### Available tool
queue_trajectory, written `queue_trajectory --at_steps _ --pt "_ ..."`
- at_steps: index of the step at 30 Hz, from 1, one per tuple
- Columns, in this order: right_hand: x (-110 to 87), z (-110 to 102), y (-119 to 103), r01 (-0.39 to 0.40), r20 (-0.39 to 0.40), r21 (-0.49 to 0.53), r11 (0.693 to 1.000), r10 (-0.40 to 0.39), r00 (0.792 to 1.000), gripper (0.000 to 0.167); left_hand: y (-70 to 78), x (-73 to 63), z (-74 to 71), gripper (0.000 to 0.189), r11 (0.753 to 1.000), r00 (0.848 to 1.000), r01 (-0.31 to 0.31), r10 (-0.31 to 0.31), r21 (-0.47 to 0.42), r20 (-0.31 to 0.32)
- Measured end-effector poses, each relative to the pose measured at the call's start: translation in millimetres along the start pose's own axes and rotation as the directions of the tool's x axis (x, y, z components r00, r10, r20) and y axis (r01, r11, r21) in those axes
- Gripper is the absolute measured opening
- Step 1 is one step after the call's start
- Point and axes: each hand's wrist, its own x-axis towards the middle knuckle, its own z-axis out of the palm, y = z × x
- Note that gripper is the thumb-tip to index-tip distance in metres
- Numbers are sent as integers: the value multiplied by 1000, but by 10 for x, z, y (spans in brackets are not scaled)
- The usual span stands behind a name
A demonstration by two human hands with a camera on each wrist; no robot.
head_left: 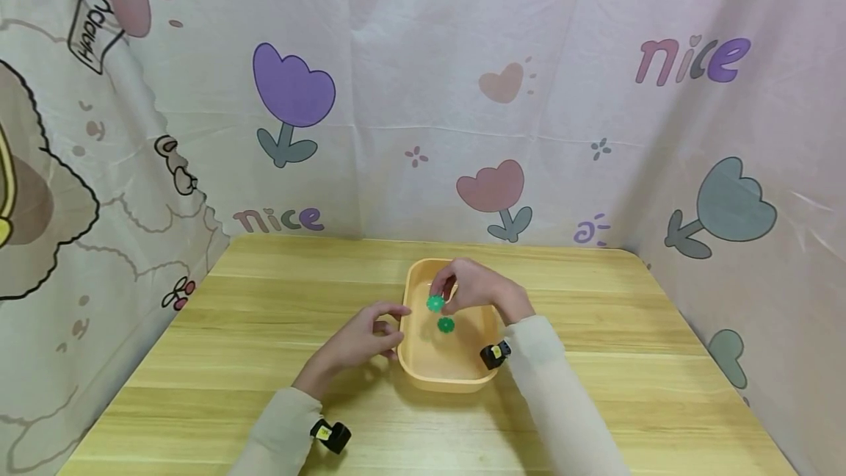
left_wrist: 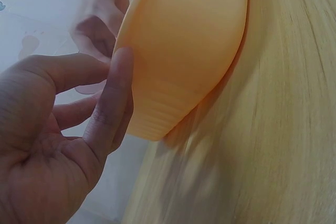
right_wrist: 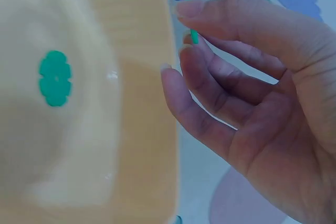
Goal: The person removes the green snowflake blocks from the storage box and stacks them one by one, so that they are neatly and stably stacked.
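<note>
A yellow-orange plastic bin [head_left: 444, 384] with rounded corners stands on the wooden table. My right hand [head_left: 477, 286] is over its far part and pinches a green snowflake-shaped plastic disc [head_left: 435, 303] between thumb and fingers. In the right wrist view this disc [right_wrist: 193, 36] appears edge-on. A second green disc [head_left: 446, 325], with a notched edge, lies flat on the bin's floor. My left hand [head_left: 366, 333] holds the bin's left rim with thumb and fingertips. The left wrist view shows these fingers at the rim, against the bin's outer wall [left_wrist: 184, 40].
The wooden table [head_left: 291, 278] extends around the bin on every side. A printed cloth [head_left: 396, 94] with flowers and lettering hangs behind and beside it. Each wrist wears a small black camera, one of them [head_left: 330, 435] on the left sleeve.
</note>
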Motion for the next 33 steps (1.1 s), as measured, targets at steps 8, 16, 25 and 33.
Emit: queue_trajectory --at_steps 8,16,25,33 --pt "-267 -182 -19 -44 -73 79 996 50 996 22 -15 6 -1 50 1000 1000 -1 1 1 -14" --pt "-555 -284 51 -89 -138 104 991 103 985 23 -30 6 -2 52 1000 1000 -13 13 4 -7" --pt "-910 -350 272 -85 -254 55 995 97 962 23 -33 5 -4 52 1000 1000 -20 20 2 -7" --pt "-1193 -325 517 -143 -309 25 989 144 940 26 -21 -1 7 51 1000 1000 -8 8 21 -12"
